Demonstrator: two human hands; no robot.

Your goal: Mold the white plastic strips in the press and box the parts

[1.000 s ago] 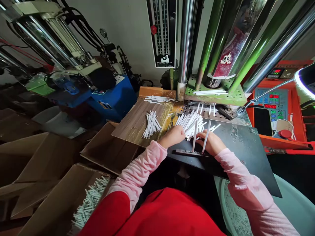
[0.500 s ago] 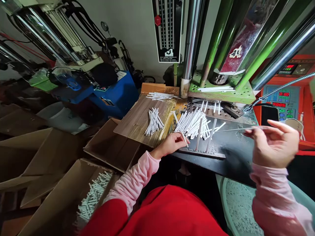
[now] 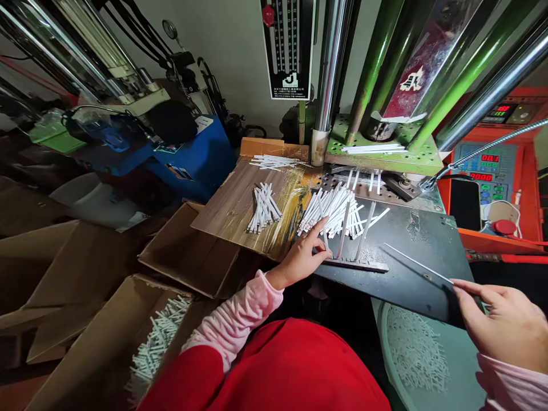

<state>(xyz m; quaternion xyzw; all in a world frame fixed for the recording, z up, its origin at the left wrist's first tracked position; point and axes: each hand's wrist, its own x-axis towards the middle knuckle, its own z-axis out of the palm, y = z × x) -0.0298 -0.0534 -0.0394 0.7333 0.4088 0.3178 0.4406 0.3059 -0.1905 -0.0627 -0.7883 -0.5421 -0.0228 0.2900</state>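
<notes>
My left hand (image 3: 303, 257) is at the near edge of the black table, closed on the lower end of a white strip (image 3: 324, 235). That end meets the left part of a slotted metal bar (image 3: 363, 265), though my fingertips partly hide the contact. Two more strips stand up from the bar, a pale strip (image 3: 343, 231) and another pale strip (image 3: 365, 231). Behind them lies a loose heap of white strips (image 3: 336, 202). At the lower right, my right hand (image 3: 505, 319) pinches one end of a thin pale rod (image 3: 417, 264), its far tip pointing left over the table.
A wooden board (image 3: 222, 211) bears a smaller pile of strips (image 3: 264, 208). Behind the table stands a press with a green plate (image 3: 381, 157). An orange control box (image 3: 526, 188) is right. Below are a green tub (image 3: 387, 348) and a cardboard box (image 3: 94, 342) holding small pieces.
My right hand has moved down and to the right with the thin rod. My left hand has shifted slightly right, its index finger now stretched up along the strip. The control box digits differ.
</notes>
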